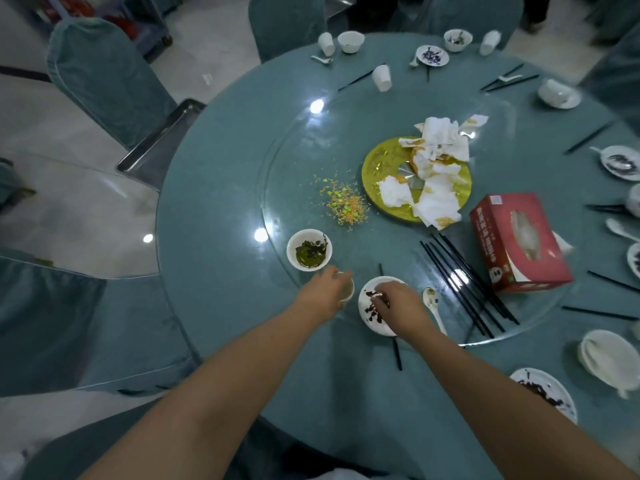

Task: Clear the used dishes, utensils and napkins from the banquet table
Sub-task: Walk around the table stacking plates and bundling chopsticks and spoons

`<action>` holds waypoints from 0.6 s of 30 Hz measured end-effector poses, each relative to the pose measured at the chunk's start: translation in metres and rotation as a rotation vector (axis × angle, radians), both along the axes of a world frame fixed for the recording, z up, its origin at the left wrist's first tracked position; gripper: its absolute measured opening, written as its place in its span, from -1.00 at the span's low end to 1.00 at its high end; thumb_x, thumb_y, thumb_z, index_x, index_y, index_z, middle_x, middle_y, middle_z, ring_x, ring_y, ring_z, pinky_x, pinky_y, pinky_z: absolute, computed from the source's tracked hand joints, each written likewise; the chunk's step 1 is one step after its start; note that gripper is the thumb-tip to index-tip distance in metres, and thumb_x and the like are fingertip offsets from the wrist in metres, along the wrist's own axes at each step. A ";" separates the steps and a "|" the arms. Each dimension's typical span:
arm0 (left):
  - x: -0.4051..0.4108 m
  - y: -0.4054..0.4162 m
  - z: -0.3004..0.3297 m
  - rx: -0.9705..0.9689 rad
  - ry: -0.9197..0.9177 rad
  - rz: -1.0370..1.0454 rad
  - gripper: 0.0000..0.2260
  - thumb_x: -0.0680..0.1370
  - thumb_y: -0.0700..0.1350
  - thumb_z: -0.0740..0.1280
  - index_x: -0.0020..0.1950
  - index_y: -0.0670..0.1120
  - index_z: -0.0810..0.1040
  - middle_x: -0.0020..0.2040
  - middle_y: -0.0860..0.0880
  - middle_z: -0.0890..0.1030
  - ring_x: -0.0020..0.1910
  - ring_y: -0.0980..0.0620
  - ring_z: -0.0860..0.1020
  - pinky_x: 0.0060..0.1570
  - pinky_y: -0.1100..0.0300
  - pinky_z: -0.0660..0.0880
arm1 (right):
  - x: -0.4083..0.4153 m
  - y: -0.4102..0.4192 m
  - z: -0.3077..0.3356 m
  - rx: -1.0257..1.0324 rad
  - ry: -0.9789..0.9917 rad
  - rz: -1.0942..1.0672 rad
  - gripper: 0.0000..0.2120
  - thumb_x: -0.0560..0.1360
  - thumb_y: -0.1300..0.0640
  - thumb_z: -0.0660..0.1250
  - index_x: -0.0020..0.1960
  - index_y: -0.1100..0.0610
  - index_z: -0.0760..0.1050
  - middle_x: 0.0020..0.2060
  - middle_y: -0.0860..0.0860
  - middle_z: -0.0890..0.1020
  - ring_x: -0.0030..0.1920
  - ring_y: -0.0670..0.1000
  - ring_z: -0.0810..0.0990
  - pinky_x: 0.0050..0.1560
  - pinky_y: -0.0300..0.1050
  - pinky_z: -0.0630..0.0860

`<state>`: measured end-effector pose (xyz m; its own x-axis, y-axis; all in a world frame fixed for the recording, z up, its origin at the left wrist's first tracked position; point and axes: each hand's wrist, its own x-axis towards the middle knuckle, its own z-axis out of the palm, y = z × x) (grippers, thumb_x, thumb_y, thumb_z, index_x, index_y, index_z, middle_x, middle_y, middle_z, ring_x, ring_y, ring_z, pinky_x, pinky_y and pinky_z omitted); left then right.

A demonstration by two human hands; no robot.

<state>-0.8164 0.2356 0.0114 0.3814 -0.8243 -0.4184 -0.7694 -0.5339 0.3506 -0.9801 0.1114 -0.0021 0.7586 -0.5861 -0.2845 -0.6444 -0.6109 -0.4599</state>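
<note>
Here we gather the setting nearest the tissue box (pixel 519 242): left hand (pixel 323 289) grips a small cup (pixel 346 289), right hand (pixel 398 306) curls onto the dirty plate (pixel 372 313), which next needs lifting level.

Bowl (pixel 309 250) left of plate (pixel 372 311)

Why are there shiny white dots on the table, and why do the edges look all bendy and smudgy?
Head view: the white dots are ceiling lights mirrored in the glass turntable; another glints on the black chopsticks. The wide lens bows the round table's edge and the chairs. The far right plates look smeared, while the bowl of greens is sharp.
</note>
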 end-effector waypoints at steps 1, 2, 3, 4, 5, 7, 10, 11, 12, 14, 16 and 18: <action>-0.003 0.000 -0.002 0.022 -0.004 0.013 -0.39 0.51 -0.06 0.43 0.50 0.09 0.24 0.38 -0.10 0.34 0.28 -0.18 0.45 0.24 -0.11 0.48 | -0.005 -0.001 0.002 -0.002 -0.006 -0.011 -0.77 0.56 -0.01 0.30 0.13 0.07 0.59 0.06 0.01 0.65 0.08 0.08 0.57 0.10 -0.02 0.49; -0.006 0.000 -0.003 0.038 -0.002 0.028 -0.37 0.53 -0.07 0.42 0.52 0.10 0.21 0.42 -0.10 0.31 0.31 -0.19 0.44 0.27 -0.12 0.45 | -0.011 -0.002 0.004 0.001 -0.015 -0.024 -0.82 0.55 0.01 0.30 0.06 0.07 0.60 0.00 0.01 0.65 0.03 0.08 0.58 0.04 0.00 0.51; -0.008 0.001 -0.004 0.045 -0.004 0.038 -0.35 0.54 -0.06 0.41 0.54 0.10 0.18 0.46 -0.09 0.28 0.34 -0.19 0.41 0.31 -0.13 0.43 | -0.017 -0.002 0.006 0.007 -0.025 -0.037 -0.85 0.55 0.02 0.30 -0.01 0.06 0.58 -0.04 0.00 0.65 -0.02 0.08 0.58 -0.01 0.02 0.53; -0.011 0.002 -0.004 0.046 -0.014 0.042 -0.34 0.55 -0.05 0.40 0.56 0.11 0.15 0.50 -0.09 0.22 0.40 -0.20 0.36 0.35 -0.14 0.39 | -0.023 -0.001 0.008 0.013 -0.034 -0.051 -0.88 0.54 0.04 0.30 -0.05 0.06 0.57 -0.08 -0.01 0.64 -0.05 0.08 0.58 -0.05 0.03 0.54; -0.013 0.003 -0.003 0.043 -0.034 0.041 -0.33 0.55 -0.03 0.39 0.57 0.12 0.12 0.54 -0.08 0.16 0.46 -0.19 0.28 0.39 -0.16 0.34 | -0.028 0.000 0.011 0.015 -0.046 -0.067 -0.89 0.55 0.05 0.29 -0.07 0.06 0.55 -0.11 -0.01 0.63 -0.08 0.07 0.58 -0.07 0.03 0.54; -0.018 0.006 0.002 0.020 -0.089 0.021 -0.33 0.56 0.00 0.38 0.57 0.12 0.09 0.59 -0.07 0.05 0.54 -0.16 0.10 0.46 -0.19 0.22 | -0.038 0.004 0.015 0.015 -0.063 -0.113 -0.89 0.56 0.07 0.27 -0.07 0.07 0.54 -0.13 -0.01 0.63 -0.10 0.06 0.58 -0.08 0.01 0.53; -0.028 0.008 0.009 -0.083 -0.154 -0.057 -0.44 0.58 -0.02 0.32 0.54 0.09 0.19 0.55 -0.07 0.14 0.55 -0.12 0.08 0.48 -0.12 0.18 | -0.057 0.017 0.020 0.027 -0.046 -0.209 -0.87 0.56 0.05 0.24 -0.13 0.06 0.48 -0.18 0.00 0.60 -0.16 0.06 0.55 -0.14 0.00 0.52; -0.033 0.008 0.011 -0.125 -0.164 -0.085 -0.49 0.59 -0.03 0.30 0.52 0.07 0.24 0.52 -0.06 0.21 0.52 -0.11 0.13 0.46 -0.09 0.20 | -0.064 0.022 0.022 0.024 -0.041 -0.232 -0.85 0.56 0.05 0.24 -0.17 0.06 0.44 -0.22 -0.01 0.58 -0.19 0.06 0.54 -0.19 -0.03 0.49; -0.038 0.008 0.013 -0.163 -0.168 -0.115 -0.54 0.59 -0.04 0.28 0.49 0.05 0.30 0.48 -0.04 0.28 0.49 -0.10 0.20 0.45 -0.06 0.23 | -0.073 0.029 0.023 0.019 -0.041 -0.250 -0.82 0.55 0.06 0.24 -0.22 0.05 0.40 -0.27 -0.02 0.55 -0.23 0.05 0.52 -0.24 -0.06 0.44; -0.053 0.011 0.014 -0.220 -0.174 -0.192 -0.62 0.61 -0.04 0.23 0.44 0.01 0.38 0.40 -0.02 0.40 0.40 -0.08 0.33 0.39 0.00 0.30 | -0.092 0.046 0.027 0.015 -0.038 -0.291 -0.79 0.53 0.08 0.26 -0.27 0.07 0.37 -0.34 -0.04 0.50 -0.27 0.05 0.50 -0.29 -0.09 0.37; -0.071 0.016 0.013 -0.246 -0.167 -0.273 -0.67 0.63 -0.04 0.19 0.39 0.00 0.43 0.31 -0.03 0.50 0.26 -0.10 0.45 0.25 0.00 0.39 | -0.113 0.063 0.030 0.014 -0.015 -0.365 -0.80 0.52 0.08 0.27 -0.26 0.09 0.40 -0.35 -0.04 0.50 -0.27 0.07 0.50 -0.27 -0.08 0.40; -0.092 0.023 0.015 -0.235 -0.176 -0.337 -0.70 0.64 -0.04 0.17 0.36 0.00 0.46 0.22 -0.06 0.57 0.16 -0.14 0.51 0.11 -0.01 0.47 | -0.136 0.082 0.033 0.012 0.022 -0.438 -0.82 0.51 0.06 0.27 -0.23 0.11 0.41 -0.31 0.00 0.54 -0.24 0.10 0.52 -0.23 -0.06 0.46</action>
<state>-0.9084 0.2586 0.0260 0.1233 -0.9798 -0.1572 -0.9457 -0.1640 0.2806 -1.1160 0.1930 0.0307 0.4332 -0.8476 -0.3064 -0.8510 -0.2726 -0.4490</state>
